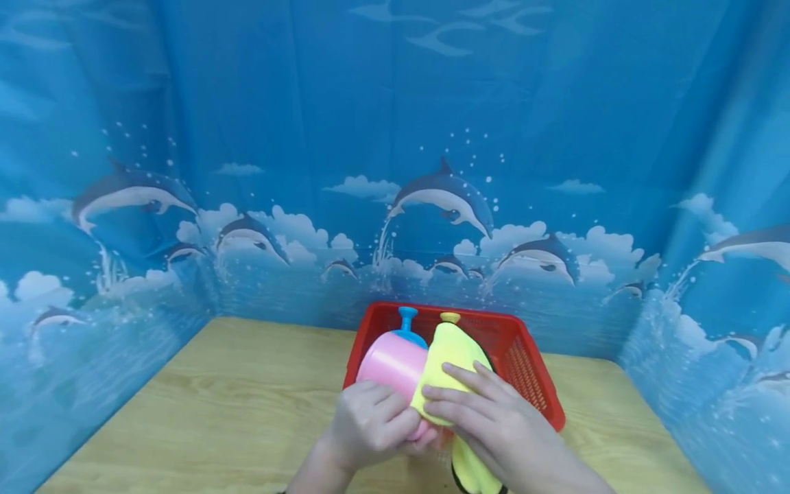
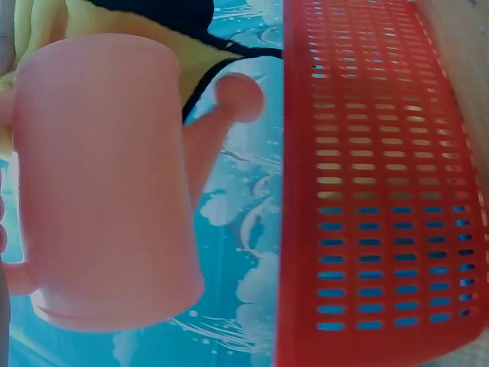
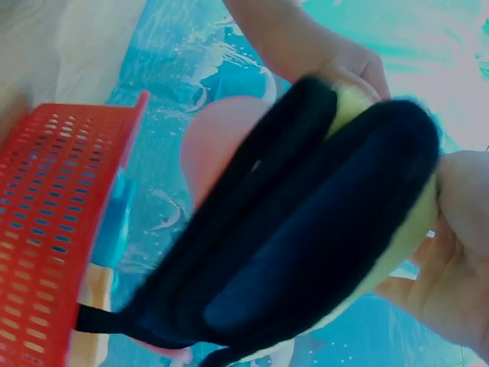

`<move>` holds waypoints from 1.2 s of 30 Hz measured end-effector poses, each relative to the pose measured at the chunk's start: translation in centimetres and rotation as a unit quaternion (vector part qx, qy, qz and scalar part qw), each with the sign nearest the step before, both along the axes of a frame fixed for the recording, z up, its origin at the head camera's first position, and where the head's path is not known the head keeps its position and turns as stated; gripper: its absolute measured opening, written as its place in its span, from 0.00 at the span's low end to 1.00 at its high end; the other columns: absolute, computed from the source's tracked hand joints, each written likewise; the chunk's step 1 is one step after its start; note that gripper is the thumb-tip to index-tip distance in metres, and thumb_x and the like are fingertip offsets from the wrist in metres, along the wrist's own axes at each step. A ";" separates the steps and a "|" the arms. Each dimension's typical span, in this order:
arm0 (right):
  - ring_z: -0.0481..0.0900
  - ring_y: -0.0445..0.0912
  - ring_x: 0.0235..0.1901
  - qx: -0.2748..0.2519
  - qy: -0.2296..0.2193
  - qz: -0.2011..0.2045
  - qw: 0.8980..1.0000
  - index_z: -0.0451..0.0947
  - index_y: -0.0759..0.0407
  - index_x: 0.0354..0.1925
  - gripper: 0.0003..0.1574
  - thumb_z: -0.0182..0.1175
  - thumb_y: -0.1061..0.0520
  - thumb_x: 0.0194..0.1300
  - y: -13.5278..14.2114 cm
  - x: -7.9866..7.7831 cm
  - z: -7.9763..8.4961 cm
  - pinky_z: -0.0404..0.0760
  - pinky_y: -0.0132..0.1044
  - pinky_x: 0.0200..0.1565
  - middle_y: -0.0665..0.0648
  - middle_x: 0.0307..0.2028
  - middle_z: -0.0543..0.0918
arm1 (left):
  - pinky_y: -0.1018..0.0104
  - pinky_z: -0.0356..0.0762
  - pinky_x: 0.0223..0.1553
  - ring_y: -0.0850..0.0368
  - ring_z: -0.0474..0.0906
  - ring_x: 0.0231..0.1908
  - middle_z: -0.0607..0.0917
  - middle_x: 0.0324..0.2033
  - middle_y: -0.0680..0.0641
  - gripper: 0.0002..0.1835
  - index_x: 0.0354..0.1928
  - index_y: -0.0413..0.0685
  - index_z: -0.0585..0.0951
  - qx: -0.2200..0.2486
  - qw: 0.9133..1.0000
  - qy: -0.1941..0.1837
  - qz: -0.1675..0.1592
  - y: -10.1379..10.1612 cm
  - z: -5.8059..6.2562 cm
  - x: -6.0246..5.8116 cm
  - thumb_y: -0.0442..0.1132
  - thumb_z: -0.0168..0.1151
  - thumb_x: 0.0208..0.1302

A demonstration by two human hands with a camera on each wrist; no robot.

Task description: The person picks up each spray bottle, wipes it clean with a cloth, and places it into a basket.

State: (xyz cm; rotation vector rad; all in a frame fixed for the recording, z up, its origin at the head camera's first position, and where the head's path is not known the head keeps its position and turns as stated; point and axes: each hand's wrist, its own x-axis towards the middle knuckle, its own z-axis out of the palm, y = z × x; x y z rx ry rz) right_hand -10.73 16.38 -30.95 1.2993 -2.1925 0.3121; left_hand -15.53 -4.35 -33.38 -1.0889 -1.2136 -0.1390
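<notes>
In the head view my left hand [image 1: 373, 418] grips the handle of a pink toy watering can [image 1: 395, 360]. The can is held up over the near side of the red basket, and the left wrist view shows its spout [image 2: 210, 138]. My right hand [image 1: 487, 418] holds a yellow cloth [image 1: 447, 367] against the can, its fingers spread over the fabric. The dark underside and black edging of the cloth [image 3: 321, 237] show in the right wrist view, where they hide part of the can [image 3: 221, 141]. The right thumb is hidden in the head view.
The red slotted basket [image 1: 537, 374] stands on the wooden table [image 1: 204, 405]. A blue sprinkler-headed piece [image 1: 407, 319] and a yellow one [image 1: 450, 318] stick up inside it. A blue curtain [image 1: 321, 137] with dolphins surrounds the table at the back and sides.
</notes>
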 end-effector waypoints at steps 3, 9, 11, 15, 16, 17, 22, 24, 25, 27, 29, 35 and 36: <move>0.63 0.45 0.61 0.013 0.001 -0.010 1.000 0.68 0.40 0.58 0.32 0.64 0.50 0.55 -0.4 -0.3 0.4 0.75 0.47 0.50 0.40 0.57 0.73 | 0.85 0.48 0.17 0.71 0.57 0.11 0.67 0.08 0.60 0.21 0.12 0.57 0.64 -0.001 1.000 -0.005 0.000 0.1 0.0 0.3 0.53 0.55 0.58; 0.60 0.44 0.63 0.050 -0.062 -0.016 0.997 0.68 0.38 0.59 0.25 0.55 0.47 0.63 -1.3 -1.2 1.6 0.70 0.48 0.55 0.40 0.58 0.72 | 0.84 0.47 0.17 0.71 0.57 0.12 0.67 0.09 0.60 0.20 0.12 0.57 0.65 0.000 1.000 0.012 -0.003 0.0 0.1 0.5 0.51 0.57 0.58; 0.57 0.42 0.64 0.064 -0.104 -0.021 0.992 0.67 0.37 0.60 0.24 0.53 0.46 0.65 -1.7 -1.5 2.1 0.67 0.48 0.58 0.38 0.58 0.71 | 0.84 0.49 0.17 0.71 0.58 0.12 0.69 0.10 0.60 0.19 0.13 0.57 0.67 -0.001 1.000 0.020 -0.008 -0.1 0.0 0.4 0.51 0.57 0.58; 0.53 0.40 0.65 0.088 -0.189 -0.033 0.977 0.65 0.36 0.61 0.23 0.49 0.46 0.67 -2.7 -2.1 3.0 0.60 0.47 0.63 0.37 0.59 0.69 | 0.85 0.56 0.18 0.71 0.62 0.14 0.71 0.11 0.60 0.19 0.14 0.56 0.69 -0.008 0.999 0.031 -0.016 0.0 -0.2 0.3 0.52 0.58 0.58; 0.52 0.40 0.65 0.093 -0.205 -0.032 0.974 0.65 0.38 0.61 0.23 0.49 0.47 0.68 -3.0 -2.2 3.1 0.59 0.46 0.63 0.37 0.59 0.69 | 0.85 0.57 0.19 0.71 0.62 0.14 0.70 0.11 0.60 0.19 0.14 0.56 0.68 -0.010 0.999 0.034 -0.018 0.1 -0.2 0.4 0.52 0.58 0.59; 0.51 0.41 0.66 0.096 -0.220 -0.029 0.970 0.65 0.39 0.61 0.23 0.49 0.49 0.68 -3.4 -2.3 3.3 0.58 0.46 0.64 0.38 0.59 0.69 | 0.84 0.57 0.19 0.70 0.63 0.14 0.71 0.12 0.60 0.20 0.14 0.56 0.68 -0.012 0.999 0.037 -0.019 0.1 -0.2 0.4 0.52 0.58 0.59; 0.52 0.44 0.66 0.110 -0.257 -0.019 0.960 0.66 0.44 0.61 0.24 0.48 0.52 0.68 -5.1 -2.6 3.6 0.56 0.44 0.65 0.41 0.60 0.69 | 0.84 0.56 0.19 0.71 0.63 0.14 0.70 0.11 0.60 0.21 0.13 0.57 0.66 -0.022 0.998 0.045 -0.032 0.6 -0.1 0.8 0.53 0.56 0.60; 0.53 0.45 0.66 0.119 -0.248 -0.018 0.961 0.66 0.45 0.61 0.23 0.48 0.53 0.68 -5.8 -2.8 3.7 0.56 0.43 0.65 0.42 0.61 0.69 | 0.83 0.56 0.18 0.70 0.63 0.14 0.70 0.10 0.60 0.21 0.12 0.57 0.65 -0.020 0.998 0.046 -0.037 0.6 0.0 0.9 0.52 0.55 0.59; 0.53 0.45 0.65 0.124 -0.241 -0.019 0.963 0.67 0.45 0.61 0.23 0.48 0.53 0.68 -6.1 -2.9 3.7 0.56 0.42 0.65 0.43 0.61 0.69 | 0.83 0.56 0.18 0.70 0.62 0.13 0.69 0.10 0.60 0.21 0.12 0.57 0.65 -0.018 0.998 0.049 -0.039 0.6 0.0 0.9 0.51 0.55 0.60; 0.54 0.45 0.65 0.128 -0.225 -0.017 0.966 0.68 0.46 0.60 0.22 0.48 0.54 0.68 -6.6 -3.1 3.8 0.56 0.41 0.65 0.44 0.61 0.69 | 0.82 0.56 0.18 0.70 0.62 0.13 0.69 0.10 0.60 0.21 0.11 0.56 0.65 -0.015 0.998 0.052 -0.043 0.5 0.1 0.8 0.51 0.55 0.60; 0.55 0.45 0.65 0.131 -0.218 -0.019 0.967 0.68 0.46 0.60 0.22 0.48 0.54 0.68 -6.7 -3.2 3.9 0.57 0.41 0.65 0.44 0.61 0.69 | 0.81 0.57 0.18 0.69 0.62 0.14 0.70 0.11 0.60 0.21 0.12 0.56 0.65 -0.013 0.997 0.065 -0.049 0.4 0.2 0.7 0.50 0.55 0.60; 0.58 0.42 0.63 0.105 -0.257 -0.036 0.960 0.71 0.43 0.58 0.22 0.52 0.54 0.65 -5.5 -3.0 4.0 0.69 0.41 0.57 0.42 0.56 0.74 | 0.82 0.58 0.18 0.70 0.62 0.14 0.69 0.11 0.60 0.20 0.12 0.56 0.66 -0.004 0.996 0.062 -0.066 0.2 0.4 0.2 0.48 0.56 0.60; 0.59 0.42 0.63 0.101 -0.260 -0.037 0.960 0.71 0.43 0.57 0.22 0.53 0.53 0.65 -5.2 -2.9 4.0 0.70 0.41 0.56 0.42 0.56 0.74 | 0.82 0.56 0.17 0.70 0.62 0.14 0.69 0.11 0.60 0.21 0.11 0.56 0.66 -0.002 0.996 0.060 -0.067 0.2 0.5 0.1 0.48 0.56 0.59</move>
